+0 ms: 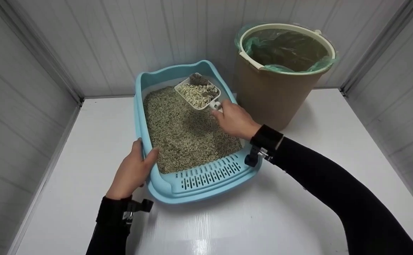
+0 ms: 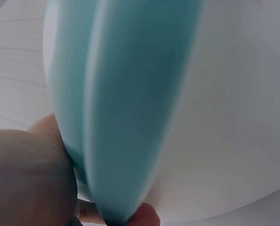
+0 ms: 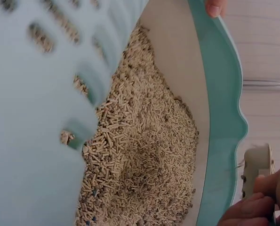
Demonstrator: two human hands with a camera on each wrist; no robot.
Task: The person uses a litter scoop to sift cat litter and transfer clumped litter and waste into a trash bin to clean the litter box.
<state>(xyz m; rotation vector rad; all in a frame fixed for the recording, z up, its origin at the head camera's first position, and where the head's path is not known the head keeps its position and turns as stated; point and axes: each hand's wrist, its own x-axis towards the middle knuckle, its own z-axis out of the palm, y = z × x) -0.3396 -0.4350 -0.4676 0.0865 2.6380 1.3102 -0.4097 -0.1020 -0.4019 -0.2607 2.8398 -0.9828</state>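
A light blue litter tray [image 1: 199, 187] full of beige pellets [image 1: 185, 131] sits on a white table. My left hand [image 1: 133, 170] grips the tray's left rim, thumb inside; the left wrist view shows that blue rim [image 2: 125, 103] close up against my hand [image 2: 29, 179]. My right hand [image 1: 233, 118] holds the handle of a white scoop [image 1: 199, 94] above the far end of the tray. The scoop carries pellets and a dark clump [image 1: 198, 79]. In the right wrist view the pellets [image 3: 140, 160], the slotted lip [image 3: 50, 70], the scoop's edge [image 3: 257, 165] and my fingers [image 3: 245, 212] appear.
A brown bin [image 1: 280, 88] with a cream rim and green liner stands just right of the tray at the back. White panelled walls [image 1: 32, 71] close in the table [image 1: 316, 219] on three sides. The table stretches bare to the left, right and front.
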